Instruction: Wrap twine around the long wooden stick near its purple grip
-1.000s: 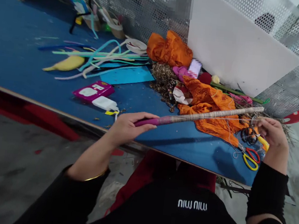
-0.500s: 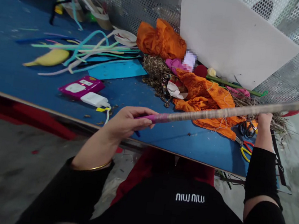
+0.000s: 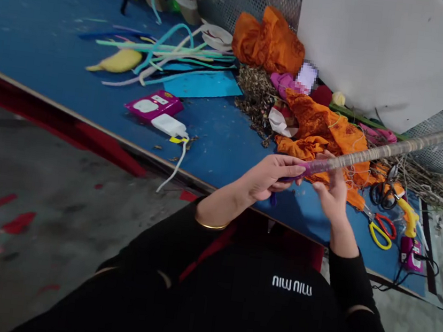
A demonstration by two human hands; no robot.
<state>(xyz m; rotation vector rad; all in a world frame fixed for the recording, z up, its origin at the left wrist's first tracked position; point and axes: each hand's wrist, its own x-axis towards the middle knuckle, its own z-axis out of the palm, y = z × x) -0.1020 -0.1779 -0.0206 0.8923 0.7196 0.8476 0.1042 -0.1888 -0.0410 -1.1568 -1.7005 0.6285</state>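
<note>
A long, banded, brownish stick slants from the middle of the view out past the right edge. Its near end is purple-pink. My left hand is closed around that purple end, thumb on top. Close beside it, my right hand is at the stick, with fingers reaching up behind it and the thumb spread apart below. Whether those fingertips press on the stick is hard to see. Something dark blue pokes out under my left hand. Orange crinkled cloth lies just behind the stick.
On the blue table are scissors, a yellow-handled glue gun, dry twigs, pipe cleaners, a yellow banana-shaped thing and a purple box with a white cord. A white board leans at the back.
My right hand has moved left along the stick, from its far part to beside my left hand, and its fingers have spread. The view has shifted, showing more of the table's right end.
</note>
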